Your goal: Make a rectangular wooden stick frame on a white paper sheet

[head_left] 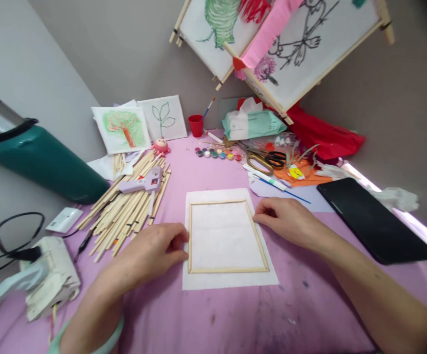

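Note:
A square frame of thin wooden sticks (223, 271) lies flat on a sheet of white paper (228, 280) in front of me. The sheet reaches past the sticks on all sides. My left hand (161, 248) is at the frame's left stick, its thumb and curled fingers closing on that edge. At the upper part of the right stick is my right hand (290, 221), with fingertips pinched together against it. Some of the fingers on both hands are tucked out of sight.
Loose wooden sticks (125, 216) form a pile at left, with a glue gun (143, 181) on top. A green bottle (40, 157) and a power strip (49, 275) stand farther left. Scissors (261, 162), paint pots (218, 154) and wipes (253, 123) lie behind. A phone (375, 219) is at right.

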Motion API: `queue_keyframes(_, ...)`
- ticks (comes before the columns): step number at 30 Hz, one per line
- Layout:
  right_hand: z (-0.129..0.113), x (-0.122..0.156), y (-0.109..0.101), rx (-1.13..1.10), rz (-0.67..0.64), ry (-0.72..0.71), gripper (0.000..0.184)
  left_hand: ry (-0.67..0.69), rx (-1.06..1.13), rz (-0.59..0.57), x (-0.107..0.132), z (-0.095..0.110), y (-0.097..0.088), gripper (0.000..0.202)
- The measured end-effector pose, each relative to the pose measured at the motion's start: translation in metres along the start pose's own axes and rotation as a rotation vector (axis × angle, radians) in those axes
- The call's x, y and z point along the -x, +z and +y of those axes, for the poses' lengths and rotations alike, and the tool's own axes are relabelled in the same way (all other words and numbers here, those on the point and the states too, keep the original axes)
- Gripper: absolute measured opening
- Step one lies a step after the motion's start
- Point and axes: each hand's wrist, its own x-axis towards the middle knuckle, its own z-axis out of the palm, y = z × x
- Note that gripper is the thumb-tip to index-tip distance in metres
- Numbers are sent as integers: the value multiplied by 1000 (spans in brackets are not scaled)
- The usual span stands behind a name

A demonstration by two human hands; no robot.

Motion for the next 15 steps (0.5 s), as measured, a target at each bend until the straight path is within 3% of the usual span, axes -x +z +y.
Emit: queue_keyframes(15, 5, -3, 4, 20, -20, -4, 20, 19, 19, 43, 4, -7, 4, 30)
